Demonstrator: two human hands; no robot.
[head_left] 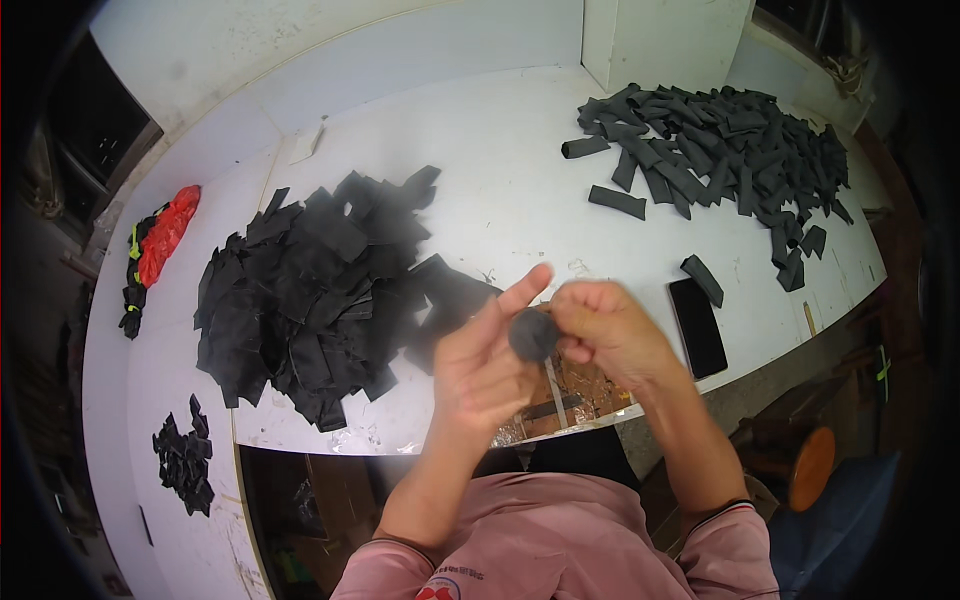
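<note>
In front of my chest, a small dark grey fabric piece [534, 335] with a rounded outline is between my hands, a little blurred. My left hand [482, 370] is closed at its left side, one finger stretched up past it and the others curled. At its right edge, my right hand [606, 328] pinches the fabric between thumb and fingers. A thin upright metal rod [556, 392] shows just below the piece; whether the two touch is hidden. Left of my left hand spreads a large heap of flat dark fabric pieces [300, 300], some reaching close to my wrist.
Rolled dark fabric tubes [720, 150] are piled at the far right of the white table [490, 130]. A black phone [698, 328] lies right of my right forearm, one tube [703, 280] against its top. Farther left are a small scrap pile [184, 458] and a red plastic bag [168, 235].
</note>
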